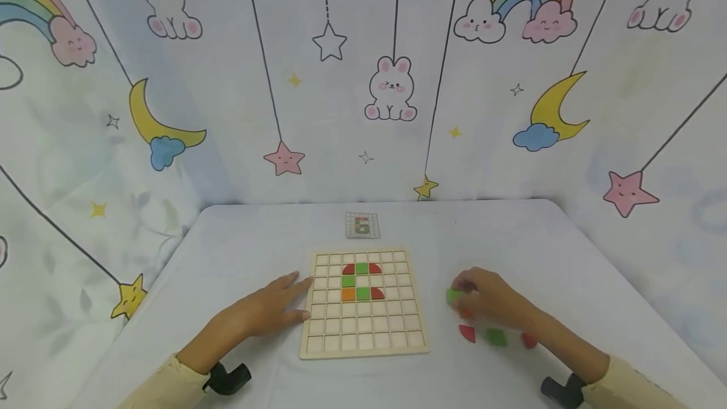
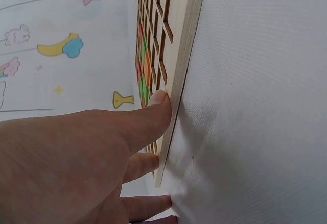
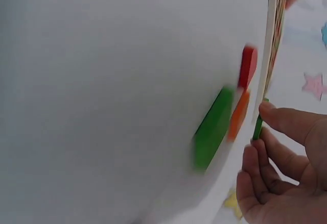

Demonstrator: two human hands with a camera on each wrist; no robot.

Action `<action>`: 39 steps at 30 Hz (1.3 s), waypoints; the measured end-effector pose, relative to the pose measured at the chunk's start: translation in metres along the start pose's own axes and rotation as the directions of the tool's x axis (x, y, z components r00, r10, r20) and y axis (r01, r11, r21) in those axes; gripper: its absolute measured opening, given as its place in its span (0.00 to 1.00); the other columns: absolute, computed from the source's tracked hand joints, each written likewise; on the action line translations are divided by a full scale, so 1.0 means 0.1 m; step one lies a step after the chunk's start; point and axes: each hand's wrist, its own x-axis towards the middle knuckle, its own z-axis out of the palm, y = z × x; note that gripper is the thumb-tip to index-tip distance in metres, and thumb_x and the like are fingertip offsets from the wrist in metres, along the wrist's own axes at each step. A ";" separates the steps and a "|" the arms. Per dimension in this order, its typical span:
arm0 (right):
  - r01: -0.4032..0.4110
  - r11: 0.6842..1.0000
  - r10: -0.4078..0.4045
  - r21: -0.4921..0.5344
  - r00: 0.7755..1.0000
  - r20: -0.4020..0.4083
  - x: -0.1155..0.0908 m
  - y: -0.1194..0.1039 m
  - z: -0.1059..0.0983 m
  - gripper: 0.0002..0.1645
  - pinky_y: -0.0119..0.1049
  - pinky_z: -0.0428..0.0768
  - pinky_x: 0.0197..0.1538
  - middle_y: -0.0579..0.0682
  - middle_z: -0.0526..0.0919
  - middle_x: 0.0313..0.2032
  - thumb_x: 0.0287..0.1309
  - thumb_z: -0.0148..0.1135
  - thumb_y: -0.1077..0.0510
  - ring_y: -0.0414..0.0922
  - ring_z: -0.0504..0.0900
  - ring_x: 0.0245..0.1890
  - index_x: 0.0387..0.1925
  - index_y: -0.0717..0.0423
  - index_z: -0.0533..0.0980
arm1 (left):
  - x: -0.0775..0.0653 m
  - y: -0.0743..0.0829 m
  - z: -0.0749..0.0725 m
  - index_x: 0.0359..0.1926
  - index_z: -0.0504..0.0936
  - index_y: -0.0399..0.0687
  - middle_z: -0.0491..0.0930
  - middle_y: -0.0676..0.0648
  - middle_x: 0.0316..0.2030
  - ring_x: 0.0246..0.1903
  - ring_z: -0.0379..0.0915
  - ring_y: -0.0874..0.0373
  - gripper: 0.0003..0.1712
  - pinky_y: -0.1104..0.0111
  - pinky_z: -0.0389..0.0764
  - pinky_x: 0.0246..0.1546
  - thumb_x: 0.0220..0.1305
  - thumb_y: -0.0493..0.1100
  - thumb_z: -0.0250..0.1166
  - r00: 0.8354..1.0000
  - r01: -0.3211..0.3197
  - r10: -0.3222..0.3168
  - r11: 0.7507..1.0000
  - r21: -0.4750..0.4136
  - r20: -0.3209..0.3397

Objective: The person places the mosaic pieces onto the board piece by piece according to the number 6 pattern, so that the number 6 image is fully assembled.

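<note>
A wooden grid board (image 1: 363, 346) lies on the white table, with red, green and orange tiles set in its upper middle cells. My left hand (image 1: 278, 308) rests at the board's left edge, fingers spread; in the left wrist view the thumb (image 2: 159, 101) touches the rim. Right of the board, my right hand (image 1: 488, 295) pinches a green tile (image 3: 259, 124) between thumb and fingers. Beneath and near that hand lie an orange tile (image 3: 239, 116), a red quarter-round tile (image 1: 467, 333), a green tile (image 1: 496, 337) and another red tile (image 1: 529, 340).
A small pattern card (image 1: 362, 225) showing a gridded figure lies behind the board. A cloth printed with rabbits, stars and rainbows hangs behind and beside the table (image 1: 250, 232). Black wrist straps (image 1: 228, 379) sit at both sleeves.
</note>
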 end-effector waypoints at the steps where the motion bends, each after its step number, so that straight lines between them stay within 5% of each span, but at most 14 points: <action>1: -0.002 1.000 0.002 -0.006 1.000 -0.001 0.04 -0.08 0.06 0.11 0.47 0.85 0.55 0.43 0.84 0.44 0.64 0.74 0.54 0.44 0.81 0.48 0.46 0.49 0.83 | 0.00 0.00 0.00 0.82 0.61 0.50 0.55 0.29 0.80 0.78 0.54 0.30 0.45 0.36 0.64 0.73 0.74 0.61 0.65 1.000 0.002 -0.002 1.000 0.001 0.001; 9: 0.130 0.991 -0.130 -0.009 0.991 0.021 0.26 -0.64 0.44 0.11 0.44 0.83 0.54 0.42 0.81 0.41 0.61 0.76 0.57 0.42 0.78 0.46 0.44 0.51 0.84 | 0.01 -0.01 0.02 0.83 0.61 0.54 0.54 0.31 0.81 0.79 0.52 0.30 0.45 0.35 0.63 0.74 0.74 0.62 0.65 1.000 0.029 -0.029 1.000 -0.002 0.009; 16: 0.167 0.985 -0.169 0.044 0.984 0.053 0.31 -0.95 0.62 0.11 0.46 0.83 0.53 0.46 0.81 0.42 0.60 0.76 0.60 0.44 0.78 0.45 0.44 0.55 0.85 | 0.02 0.00 0.02 0.83 0.61 0.54 0.54 0.31 0.81 0.79 0.52 0.31 0.44 0.36 0.63 0.74 0.74 0.61 0.65 1.000 0.018 -0.018 1.000 0.003 0.005; 31: 0.215 0.977 -0.214 -0.007 0.974 0.078 0.33 -1.05 0.78 0.12 0.45 0.86 0.53 0.44 0.84 0.42 0.60 0.74 0.64 0.42 0.80 0.44 0.46 0.56 0.86 | 0.01 -0.01 0.02 0.82 0.61 0.52 0.54 0.30 0.80 0.79 0.52 0.30 0.44 0.36 0.62 0.75 0.75 0.61 0.65 1.000 0.015 -0.015 1.000 0.003 0.004; 39: 0.269 0.963 -0.267 -0.017 0.961 0.072 0.29 -1.05 0.76 0.07 0.43 0.85 0.55 0.42 0.82 0.41 0.61 0.74 0.64 0.41 0.79 0.45 0.37 0.49 0.85 | 0.01 -0.01 0.02 0.82 0.61 0.51 0.55 0.29 0.80 0.78 0.53 0.30 0.44 0.36 0.63 0.74 0.75 0.60 0.65 1.000 0.010 -0.010 1.000 0.011 0.004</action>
